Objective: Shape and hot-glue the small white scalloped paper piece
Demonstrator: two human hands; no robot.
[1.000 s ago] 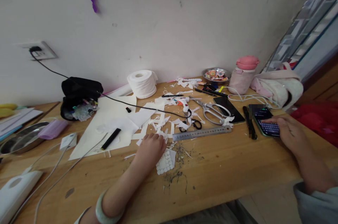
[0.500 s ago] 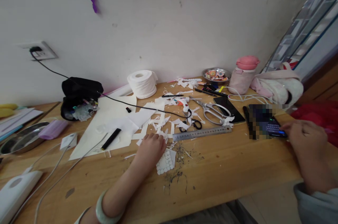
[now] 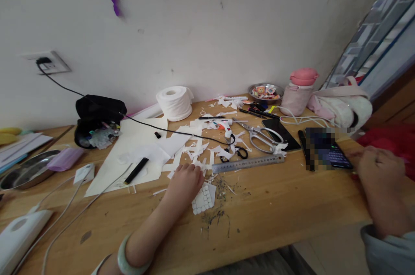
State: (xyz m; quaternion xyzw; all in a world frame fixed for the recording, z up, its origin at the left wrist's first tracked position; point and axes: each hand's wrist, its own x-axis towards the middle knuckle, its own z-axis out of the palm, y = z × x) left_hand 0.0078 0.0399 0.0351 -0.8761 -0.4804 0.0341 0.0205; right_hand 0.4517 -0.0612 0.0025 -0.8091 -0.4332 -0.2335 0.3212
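Observation:
My left hand [image 3: 186, 180] rests on the table with its fingers curled down at the edge of the paper scraps. What lies under the fingers is hidden. Close beside it is a small white card [image 3: 202, 200] covered with outlined circles. At the right, my right hand [image 3: 379, 171] is loosely closed at the table edge, its fingertips close to a phone [image 3: 339, 157] with a keypad showing; part of that area is pixelated. A tiny reddish spot shows below its fingers, too small to name.
A steel ruler [image 3: 248, 164], large scissors [image 3: 264, 139], a hot glue gun [image 3: 227, 130] and a dark tablet or phone [image 3: 281, 135] lie among scraps. Behind stand a tissue roll [image 3: 175, 108], a metal bowl [image 3: 266, 98] and a pink bottle [image 3: 296, 93]. Cables [image 3: 78, 197] cross the left.
My right hand has drawn back slightly from the phone, the fingertips now off its near corner. The phone screen's lit patch looks different. My left hand stays in place.

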